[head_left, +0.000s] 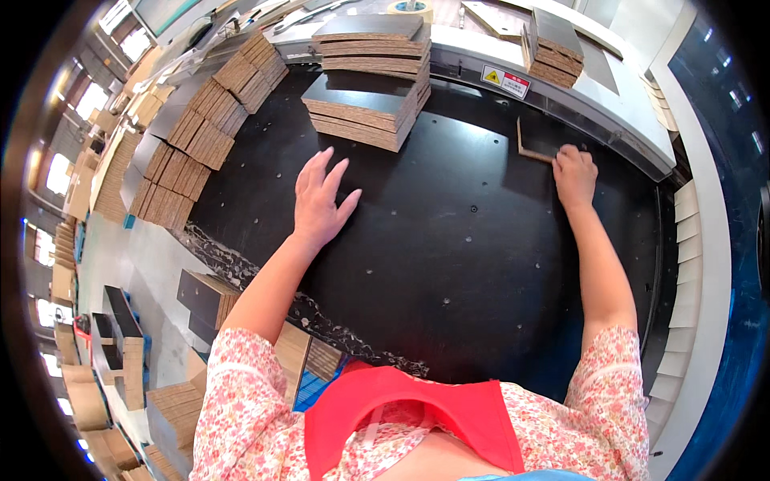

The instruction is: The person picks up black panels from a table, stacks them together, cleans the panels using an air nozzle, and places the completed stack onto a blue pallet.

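Note:
My right hand [576,178] is closed on the near edge of a dark-faced chipboard panel [544,138], which stands near the far rail of the black worktable [417,264]. The panel's raw brown edge shows at its left and front; the fingertips partly cover its right end. Fingers spread and holding nothing, my left hand [319,200] is over the table. It is nearest to a stack of dark-faced chipboard panels [361,112], just short of its front edge.
Small stacked boards [188,132] line the table's left edge. Behind the rail lie another small stack [553,48] and a tape roll [411,8]. A warning label [505,80] marks the rail. Pale overlapping strips [682,264] border the right side; more board piles [120,345] fill the floor at left.

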`<state>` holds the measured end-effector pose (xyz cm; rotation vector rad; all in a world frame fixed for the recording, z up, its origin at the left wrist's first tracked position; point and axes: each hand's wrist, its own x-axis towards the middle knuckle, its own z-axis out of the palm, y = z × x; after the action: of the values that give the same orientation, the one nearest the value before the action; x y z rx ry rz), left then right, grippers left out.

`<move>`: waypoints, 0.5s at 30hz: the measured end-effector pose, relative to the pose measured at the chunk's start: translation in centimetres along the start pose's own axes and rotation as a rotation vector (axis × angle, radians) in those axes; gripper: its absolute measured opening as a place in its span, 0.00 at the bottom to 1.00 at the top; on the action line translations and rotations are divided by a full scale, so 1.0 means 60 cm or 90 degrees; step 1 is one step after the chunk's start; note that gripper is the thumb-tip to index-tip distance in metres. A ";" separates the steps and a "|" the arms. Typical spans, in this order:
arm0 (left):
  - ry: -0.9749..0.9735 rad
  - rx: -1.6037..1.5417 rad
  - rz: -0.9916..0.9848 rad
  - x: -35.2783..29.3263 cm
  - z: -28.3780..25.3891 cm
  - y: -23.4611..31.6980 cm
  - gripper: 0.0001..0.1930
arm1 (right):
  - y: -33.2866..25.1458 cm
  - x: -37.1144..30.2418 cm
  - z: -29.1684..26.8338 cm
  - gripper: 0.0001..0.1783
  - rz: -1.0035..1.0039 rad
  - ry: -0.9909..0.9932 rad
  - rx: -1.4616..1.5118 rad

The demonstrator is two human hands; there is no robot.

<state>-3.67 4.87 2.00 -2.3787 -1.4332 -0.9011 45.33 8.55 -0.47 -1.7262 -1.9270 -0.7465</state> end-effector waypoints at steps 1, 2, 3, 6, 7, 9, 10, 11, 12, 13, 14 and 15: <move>0.021 -0.005 0.022 0.017 0.003 -0.004 0.29 | -0.017 -0.013 -0.020 0.06 -0.016 0.000 0.043; 0.042 -0.011 0.047 0.039 0.006 -0.010 0.30 | -0.035 -0.030 -0.042 0.06 -0.035 0.001 0.061; 0.076 -0.020 0.060 0.062 0.014 -0.019 0.30 | -0.056 -0.044 -0.073 0.05 -0.045 -0.029 0.076; 0.096 0.011 0.091 0.146 0.029 -0.043 0.36 | -0.120 -0.099 -0.146 0.05 -0.066 -0.022 0.115; 0.078 0.029 0.094 0.173 0.032 -0.049 0.39 | -0.140 -0.115 -0.170 0.05 -0.080 -0.024 0.119; -0.069 0.054 0.041 0.207 0.045 -0.064 0.42 | -0.183 -0.147 -0.216 0.05 -0.103 -0.064 0.135; -0.065 0.048 0.065 0.215 0.049 -0.077 0.42 | -0.204 -0.162 -0.235 0.06 -0.111 -0.047 0.152; -0.059 0.033 0.092 0.224 0.054 -0.087 0.42 | -0.221 -0.177 -0.256 0.08 -0.108 -0.065 0.154; -0.040 0.011 0.114 0.228 0.050 -0.079 0.38 | -0.238 -0.191 -0.268 0.09 -0.100 -0.072 0.161; 0.001 -0.015 0.142 0.229 0.054 -0.079 0.36 | -0.254 -0.199 -0.277 0.10 -0.094 -0.079 0.169; 0.015 -0.037 0.147 0.225 0.055 -0.074 0.33 | -0.264 -0.202 -0.282 0.10 -0.091 -0.089 0.165; 0.029 -0.053 0.153 0.220 0.050 -0.070 0.30 | -0.277 -0.203 -0.286 0.11 -0.090 -0.094 0.165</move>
<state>-1.67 17.91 7.12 -2.5040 -1.0828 -0.9618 29.83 -13.02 2.94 -1.5367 -2.1558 -0.4017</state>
